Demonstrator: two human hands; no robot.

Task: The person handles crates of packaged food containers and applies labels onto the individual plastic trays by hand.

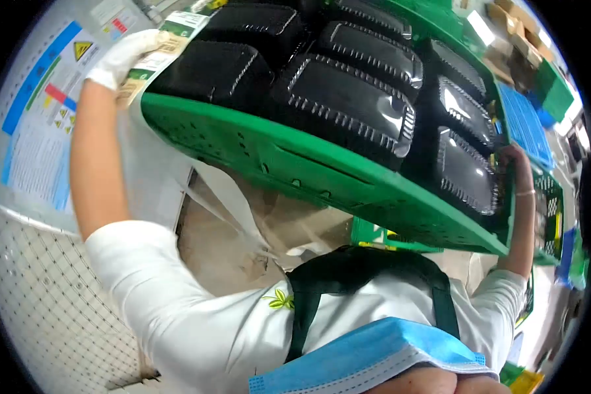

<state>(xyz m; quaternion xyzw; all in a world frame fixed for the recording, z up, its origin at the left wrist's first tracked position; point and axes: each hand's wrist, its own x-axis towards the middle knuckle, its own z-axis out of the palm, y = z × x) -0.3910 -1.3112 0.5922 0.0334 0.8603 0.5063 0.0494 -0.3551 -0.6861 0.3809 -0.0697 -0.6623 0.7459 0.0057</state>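
Note:
A large green plastic crate point(322, 157) spans the view in front of my chest, tilted, with floor showing below its near side. Several black plastic trays point(354, 98) with ribbed edges fill it in rows. My left hand point(134, 56), in a white glove, is closed at the crate's left end, over printed green, white and beige packaging point(171, 46). My right hand point(515, 161) is bent round the crate's right end. The fingers of that hand are partly hidden by the rim.
On the left stands a grey panel with a safety notice point(46, 125), above a wire mesh point(52, 289). Another green crate point(368, 233) is below. Blue crates point(525, 125) and cardboard boxes point(519, 26) are at the right. Clear plastic film point(226, 197) hangs beneath the crate.

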